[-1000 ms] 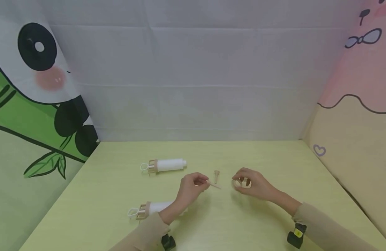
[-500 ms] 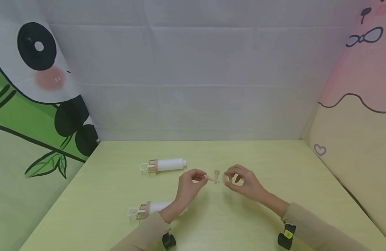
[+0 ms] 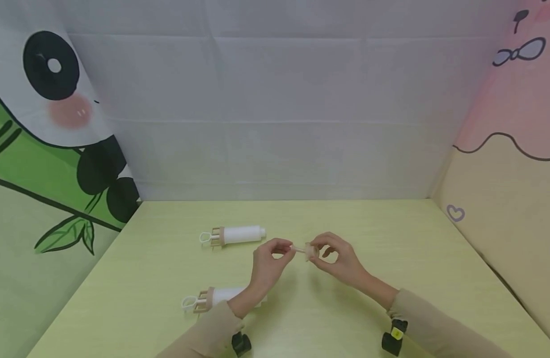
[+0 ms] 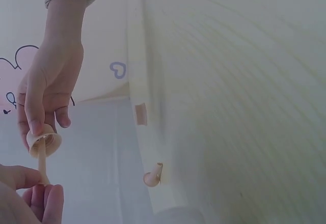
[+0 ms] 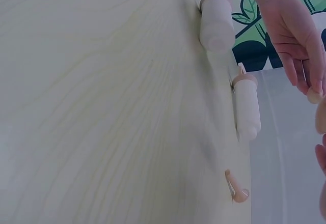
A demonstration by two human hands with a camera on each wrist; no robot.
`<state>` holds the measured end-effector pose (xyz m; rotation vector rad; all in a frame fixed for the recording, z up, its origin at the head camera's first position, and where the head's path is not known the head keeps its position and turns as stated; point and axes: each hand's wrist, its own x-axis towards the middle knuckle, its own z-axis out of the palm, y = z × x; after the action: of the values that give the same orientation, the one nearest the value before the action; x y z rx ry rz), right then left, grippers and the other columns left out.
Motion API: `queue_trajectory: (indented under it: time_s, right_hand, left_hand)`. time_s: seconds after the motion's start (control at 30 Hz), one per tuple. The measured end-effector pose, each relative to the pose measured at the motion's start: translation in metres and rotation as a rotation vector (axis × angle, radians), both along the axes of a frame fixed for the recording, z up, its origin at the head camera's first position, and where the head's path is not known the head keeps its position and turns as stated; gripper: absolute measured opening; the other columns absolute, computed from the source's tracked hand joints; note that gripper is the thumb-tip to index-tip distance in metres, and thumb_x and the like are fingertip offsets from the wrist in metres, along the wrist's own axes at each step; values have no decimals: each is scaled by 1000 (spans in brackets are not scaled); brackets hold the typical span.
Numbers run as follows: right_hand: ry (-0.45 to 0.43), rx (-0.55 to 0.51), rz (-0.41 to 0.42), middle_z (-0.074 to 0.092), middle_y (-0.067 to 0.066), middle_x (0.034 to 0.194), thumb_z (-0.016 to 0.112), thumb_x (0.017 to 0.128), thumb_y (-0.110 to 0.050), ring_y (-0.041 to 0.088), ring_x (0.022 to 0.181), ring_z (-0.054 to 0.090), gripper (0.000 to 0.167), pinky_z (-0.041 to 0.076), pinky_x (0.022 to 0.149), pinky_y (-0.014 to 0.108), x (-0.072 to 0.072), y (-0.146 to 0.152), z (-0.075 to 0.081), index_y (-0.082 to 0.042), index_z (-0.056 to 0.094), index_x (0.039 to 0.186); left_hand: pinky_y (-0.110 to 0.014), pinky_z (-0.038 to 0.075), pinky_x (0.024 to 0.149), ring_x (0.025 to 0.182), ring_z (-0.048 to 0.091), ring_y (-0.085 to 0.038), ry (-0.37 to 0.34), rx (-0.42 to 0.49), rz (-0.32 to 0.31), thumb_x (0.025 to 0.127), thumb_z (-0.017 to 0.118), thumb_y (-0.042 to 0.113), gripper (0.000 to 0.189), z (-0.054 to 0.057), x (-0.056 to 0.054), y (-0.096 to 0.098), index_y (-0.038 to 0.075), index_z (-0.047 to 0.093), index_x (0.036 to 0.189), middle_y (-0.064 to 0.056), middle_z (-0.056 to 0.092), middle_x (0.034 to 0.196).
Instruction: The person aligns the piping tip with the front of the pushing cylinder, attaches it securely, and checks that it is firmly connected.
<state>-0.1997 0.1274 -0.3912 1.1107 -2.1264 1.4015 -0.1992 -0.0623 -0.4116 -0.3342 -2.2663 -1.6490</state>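
Observation:
My left hand (image 3: pixel 272 261) pinches the base end of a slender tan nozzle (image 3: pixel 298 249). Between the fingers and thumb of my right hand (image 3: pixel 342 258) is a tan ring cap (image 3: pixel 312 252), its open threaded side turned to the left hand. In the left wrist view the nozzle (image 4: pixel 42 158) reaches with its thin end into the ring cap (image 4: pixel 48 141). A second tan nozzle (image 5: pixel 237 187) lies on the table, mostly hidden behind the cap in the head view.
Two white syringe-like barrels with tan collars and ring handles lie on the table (image 3: pixel 145 278): a far barrel (image 3: pixel 243 234) and a near barrel (image 3: pixel 225 295), partly covered by the left wrist. A pale cloth wall (image 3: pixel 279 159) stands along the back edge.
My right hand has moved left with the ring cap, up to the nozzle, whose thin end is now in it. My left hand has tilted the nozzle closer to level and hardly shifted.

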Motion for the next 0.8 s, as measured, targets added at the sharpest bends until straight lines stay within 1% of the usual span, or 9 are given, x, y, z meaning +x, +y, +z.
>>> queue_trajectory:
  time_s: [0.13,0.27,0.3,0.37,0.47,0.53,0.67,0.8]
  right_hand:
    - [-6,-10,-6,60,15,90,70,71,10,24,75,54,29,50,56,35,0,-2,0,4,60,97]
    - [-1,-23,-10,60,14,88,70,70,10,24,75,55,29,50,55,36,0,-3,-3,4,60,97]
    - [1,-28,-9,60,15,88,70,70,11,25,75,55,30,51,55,37,0,-3,-3,4,60,97]
    - [0,-39,-7,60,15,89,70,70,11,25,76,56,30,51,55,40,1,-3,-5,5,59,98]
    - [-3,-48,-6,60,16,90,69,71,13,24,78,57,30,52,56,38,1,-3,-7,5,59,98]
    - [-4,-55,-5,60,16,91,69,70,13,24,79,57,31,52,56,35,2,-3,-7,6,58,98]
    - [-23,-62,-12,60,16,92,69,71,13,24,78,56,31,51,57,29,2,-3,-8,6,58,99]
    - [-53,-62,-15,61,17,93,68,72,12,24,78,57,30,51,59,28,3,-4,-9,6,58,100]
  left_hand:
    - [-19,51,56,71,63,-14,-9,20,-5,79,69,10,8,0,1,1,6,69,86,-5,67,76]
    - [-18,51,58,72,63,-15,-41,37,-22,79,70,10,9,4,4,4,5,69,86,-6,67,78]
    - [-18,51,59,73,63,-17,-49,43,-28,79,70,9,9,6,6,5,4,69,86,-7,67,78]
    - [-18,51,59,73,64,-20,-46,52,-47,78,69,5,9,14,12,7,1,68,86,-10,67,78]
    - [-18,51,59,74,64,-26,-43,60,-71,78,69,2,10,27,21,10,-3,68,86,-15,67,79]
    - [-18,51,59,74,64,-27,-31,54,-83,78,68,2,11,33,26,11,-4,67,86,-16,67,79]
    - [-19,52,61,76,64,-27,-31,48,-91,78,69,2,11,35,30,12,-4,69,87,-16,68,81]
    - [-18,52,63,77,65,-28,-26,56,-97,77,69,1,12,33,30,13,-4,69,88,-15,68,83]
